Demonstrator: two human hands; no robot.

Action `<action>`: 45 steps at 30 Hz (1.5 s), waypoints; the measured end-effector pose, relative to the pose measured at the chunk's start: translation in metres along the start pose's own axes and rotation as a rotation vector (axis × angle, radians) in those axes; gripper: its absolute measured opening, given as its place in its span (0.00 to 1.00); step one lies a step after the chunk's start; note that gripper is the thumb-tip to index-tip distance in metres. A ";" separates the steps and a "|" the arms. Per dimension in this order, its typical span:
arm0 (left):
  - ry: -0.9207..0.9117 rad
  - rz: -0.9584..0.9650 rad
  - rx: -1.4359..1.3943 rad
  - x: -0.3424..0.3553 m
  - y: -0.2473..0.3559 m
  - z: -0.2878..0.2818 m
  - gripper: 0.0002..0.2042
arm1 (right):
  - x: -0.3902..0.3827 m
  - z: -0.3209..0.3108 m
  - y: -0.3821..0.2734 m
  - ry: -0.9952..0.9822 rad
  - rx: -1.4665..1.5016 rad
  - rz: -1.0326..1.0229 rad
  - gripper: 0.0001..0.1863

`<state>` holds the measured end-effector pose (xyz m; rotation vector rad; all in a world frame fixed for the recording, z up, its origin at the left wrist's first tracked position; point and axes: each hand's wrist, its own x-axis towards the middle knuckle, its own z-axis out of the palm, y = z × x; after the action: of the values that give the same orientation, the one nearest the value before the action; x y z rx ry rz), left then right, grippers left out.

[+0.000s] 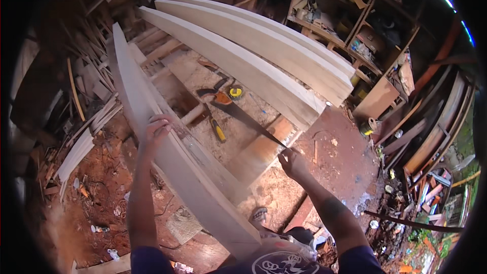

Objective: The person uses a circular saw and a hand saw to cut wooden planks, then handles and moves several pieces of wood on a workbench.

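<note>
My left hand (158,128) is curled over the upper edge of a long pale wooden plank (190,187), which stands on edge and runs from the far left to my body. My right hand (293,163) pinches the narrow tip of a handsaw (253,124). The saw's blade slants across the sawdusty bench, its orange-and-dark handle at the far end. Close to that handle lie a yellow tape measure (235,92) and a yellow-handled tool (218,130). My fingers partly hide the blade tip.
Several long planks (243,63) lie on the bench's far side. Shelves (329,30) with jars and clutter stand at the back right. Scrap wood leans at the left (96,71) and right (436,122). Debris covers the reddish floor (335,147).
</note>
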<state>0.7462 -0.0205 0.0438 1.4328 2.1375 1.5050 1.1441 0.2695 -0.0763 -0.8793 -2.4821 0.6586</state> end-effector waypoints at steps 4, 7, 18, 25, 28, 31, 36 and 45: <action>0.307 -0.073 0.153 -0.027 0.044 0.019 0.07 | 0.074 0.045 -0.002 -0.170 -0.216 -0.002 0.27; 0.320 -0.189 0.307 -0.078 0.110 0.045 0.08 | 0.107 0.065 0.006 -0.417 -0.242 0.077 0.32; 0.632 -0.564 -0.102 -0.223 0.087 0.119 0.26 | 0.198 0.091 0.007 -0.529 0.212 0.066 0.31; 0.686 -0.765 0.113 -0.165 0.112 0.174 0.26 | 0.236 -0.114 0.041 -0.770 0.533 -0.018 0.25; 0.689 -0.819 0.138 -0.157 0.119 0.187 0.26 | 0.257 -0.172 0.081 -0.835 0.739 -0.010 0.24; 0.695 -0.852 0.161 -0.150 0.128 0.191 0.26 | 0.277 -0.215 0.117 -0.726 1.023 0.050 0.23; 0.707 -0.871 0.176 -0.149 0.145 0.191 0.26 | 0.307 -0.207 0.172 -0.332 0.861 0.031 0.23; 0.571 -1.025 0.712 -0.113 0.171 0.190 0.30 | 0.360 -0.058 0.254 -0.209 0.405 0.182 0.23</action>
<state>1.0230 0.0211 0.0473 -0.2387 3.1270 0.7867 1.0376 0.7009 -0.0901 -0.9177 -2.3279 1.3206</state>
